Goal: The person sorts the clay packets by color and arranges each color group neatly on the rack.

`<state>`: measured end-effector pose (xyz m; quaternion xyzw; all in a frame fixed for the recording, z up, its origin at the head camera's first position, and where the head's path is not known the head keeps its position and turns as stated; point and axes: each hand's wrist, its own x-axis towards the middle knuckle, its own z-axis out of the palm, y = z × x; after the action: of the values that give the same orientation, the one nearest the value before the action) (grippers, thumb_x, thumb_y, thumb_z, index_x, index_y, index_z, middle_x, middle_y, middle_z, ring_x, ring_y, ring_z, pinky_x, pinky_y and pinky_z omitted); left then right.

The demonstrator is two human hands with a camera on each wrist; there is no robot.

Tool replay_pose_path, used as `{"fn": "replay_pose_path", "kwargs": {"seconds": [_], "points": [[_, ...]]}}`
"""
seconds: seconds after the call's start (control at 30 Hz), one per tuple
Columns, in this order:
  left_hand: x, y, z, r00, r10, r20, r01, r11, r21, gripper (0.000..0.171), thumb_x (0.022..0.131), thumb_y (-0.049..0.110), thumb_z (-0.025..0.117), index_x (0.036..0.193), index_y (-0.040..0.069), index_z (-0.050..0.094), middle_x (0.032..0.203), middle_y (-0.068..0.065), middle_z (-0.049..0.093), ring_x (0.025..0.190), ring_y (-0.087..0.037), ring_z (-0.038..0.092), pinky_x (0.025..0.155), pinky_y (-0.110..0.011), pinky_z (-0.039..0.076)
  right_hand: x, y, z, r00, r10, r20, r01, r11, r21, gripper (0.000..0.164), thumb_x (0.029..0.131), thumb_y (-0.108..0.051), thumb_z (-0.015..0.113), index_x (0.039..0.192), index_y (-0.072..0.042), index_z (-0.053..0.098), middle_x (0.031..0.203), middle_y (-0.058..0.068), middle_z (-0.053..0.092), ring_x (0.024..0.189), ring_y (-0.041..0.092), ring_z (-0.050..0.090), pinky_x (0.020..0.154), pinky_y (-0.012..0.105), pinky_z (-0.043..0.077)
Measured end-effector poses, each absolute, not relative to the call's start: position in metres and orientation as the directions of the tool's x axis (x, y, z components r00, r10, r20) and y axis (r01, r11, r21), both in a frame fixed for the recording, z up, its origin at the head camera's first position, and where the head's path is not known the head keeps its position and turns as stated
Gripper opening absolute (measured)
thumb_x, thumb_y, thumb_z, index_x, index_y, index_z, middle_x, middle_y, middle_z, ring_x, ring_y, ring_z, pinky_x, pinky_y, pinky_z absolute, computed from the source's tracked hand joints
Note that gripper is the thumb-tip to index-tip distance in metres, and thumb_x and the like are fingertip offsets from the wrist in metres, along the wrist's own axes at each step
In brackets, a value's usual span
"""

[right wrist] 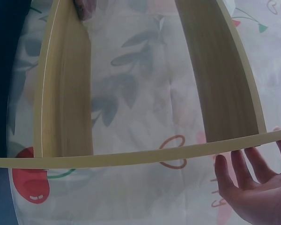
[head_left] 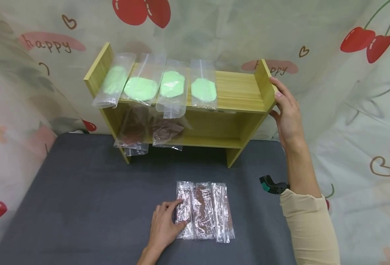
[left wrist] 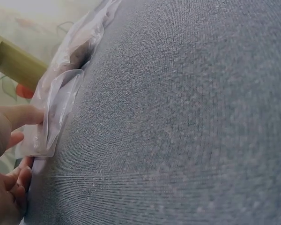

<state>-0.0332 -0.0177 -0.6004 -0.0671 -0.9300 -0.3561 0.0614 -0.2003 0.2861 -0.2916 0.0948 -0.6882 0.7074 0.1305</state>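
My left hand (head_left: 163, 222) rests at the left edge of the leftmost clear plastic bag (head_left: 184, 209), its thumb and index finger apart on the film. Seen from the left wrist, a fingertip (left wrist: 36, 115) touches the bag's raised edge (left wrist: 63, 101). Beside it on the dark cloth lie a bag with something brown inside (head_left: 202, 213) and another clear bag (head_left: 219, 209). With my right hand (head_left: 289, 117) I hold the right side panel of the wooden shelf (head_left: 239, 92). In the right wrist view, the fingers (right wrist: 241, 173) lie along that panel's outer side.
Several zip bags with pale green pieces (head_left: 172, 84) lean on the upper board, spaced along its left and middle. Two bags with brown contents (head_left: 168, 130) hang over the lower board's front. Behind the shelf is a printed curtain (head_left: 195, 36). A black device (head_left: 273, 186) sits at my right wrist.
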Motion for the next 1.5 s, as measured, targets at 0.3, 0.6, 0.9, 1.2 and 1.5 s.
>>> {"fn": "replay_pose_path", "kwargs": {"seconds": [0.3,0.6,0.9,1.2,1.5], "points": [[-0.036,-0.025,-0.601,-0.962,0.130,0.238,0.255,0.736,0.628,0.070,0.063,0.027,0.090,0.128,0.023,0.064,0.084,0.007,0.059,0.076,-0.010,0.051,0.069,-0.031,0.038,-0.201,0.286,-0.292,-0.945,0.059,0.320,-0.322,-0.019,-0.947,0.041,0.105,-0.024,0.043,0.144,-0.018,0.054,0.151,0.004,0.040,0.132,0.025,0.036,0.101,0.045,0.030],[-0.042,-0.042,-0.597,-0.984,0.102,0.147,0.179,0.537,0.824,0.059,0.069,0.001,0.085,0.122,0.022,0.069,0.097,0.003,0.066,0.068,-0.004,0.057,0.057,-0.024,0.048,-0.201,0.285,-0.293,-0.944,0.059,0.325,-0.327,-0.012,-0.945,0.041,0.105,-0.025,0.043,0.143,-0.018,0.054,0.151,0.004,0.040,0.131,0.025,0.038,0.100,0.044,0.031],[-0.043,-0.046,-0.590,-0.994,0.113,-0.013,0.034,0.400,0.916,0.043,0.077,0.006,0.081,0.116,0.022,0.070,0.098,-0.005,0.073,0.075,-0.010,0.066,0.059,-0.025,0.050,-0.202,0.285,-0.293,-0.941,0.072,0.329,-0.332,-0.019,-0.943,0.040,0.105,-0.024,0.043,0.142,-0.017,0.055,0.148,0.006,0.043,0.128,0.025,0.040,0.099,0.043,0.033],[-0.046,-0.054,-0.583,-0.981,0.117,-0.157,-0.129,0.214,0.968,0.044,0.077,0.003,0.081,0.116,0.020,0.070,0.112,-0.016,0.068,0.061,-0.016,0.066,0.047,-0.026,0.046,-0.200,0.285,-0.295,-0.942,0.085,0.324,-0.328,-0.036,-0.944,0.040,0.104,-0.023,0.043,0.142,-0.017,0.055,0.146,0.007,0.044,0.127,0.025,0.041,0.098,0.043,0.032],[-0.043,-0.056,-0.569,-0.990,0.056,-0.132,-0.124,0.133,0.983,0.045,0.077,0.004,0.084,0.115,0.024,0.070,0.114,-0.017,0.066,0.051,-0.015,0.058,0.042,-0.025,0.040,-0.202,0.285,-0.294,-0.940,0.078,0.332,-0.334,-0.028,-0.942,0.040,0.104,-0.024,0.043,0.142,-0.017,0.055,0.146,0.007,0.044,0.128,0.025,0.040,0.098,0.042,0.033]]}}
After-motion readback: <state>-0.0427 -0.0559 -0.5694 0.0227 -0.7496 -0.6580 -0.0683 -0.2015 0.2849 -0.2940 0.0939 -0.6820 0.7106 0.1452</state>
